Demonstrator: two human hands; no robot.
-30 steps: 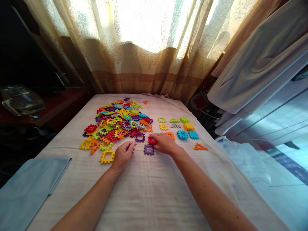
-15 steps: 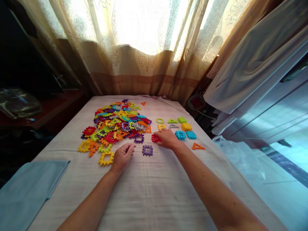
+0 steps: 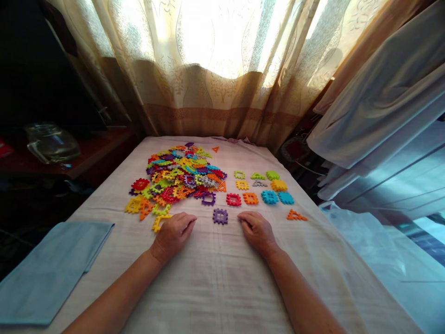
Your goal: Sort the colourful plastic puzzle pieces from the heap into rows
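Note:
My left hand (image 3: 175, 232) rests on the cloth with its fingers curled together, and nothing shows in it. Partly behind it lies a yellow square frame piece (image 3: 157, 225). On the other side, my right hand (image 3: 257, 229) is also closed, with no piece visible in its fingers. Between the two hands sits a purple square window piece (image 3: 220, 216), touched by neither. Beyond it are a purple open frame (image 3: 208, 199), a red square piece (image 3: 233, 200) and an orange square piece (image 3: 251, 198). A large pile of mixed interlocking plastic pieces (image 3: 181, 174) spreads behind my left hand.
Green, yellow, grey and blue pieces, such as a blue square (image 3: 270, 197), lie in rows at the right. An orange triangle (image 3: 296, 215) is nearer the right edge. A folded blue cloth (image 3: 52, 269) covers the left front. Curtains (image 3: 208, 93) hang behind the table.
My right hand has moved off the red piece and back towards me, uncovering the red and orange squares. My left hand stays near the yellow frame. The whole view has shifted slightly.

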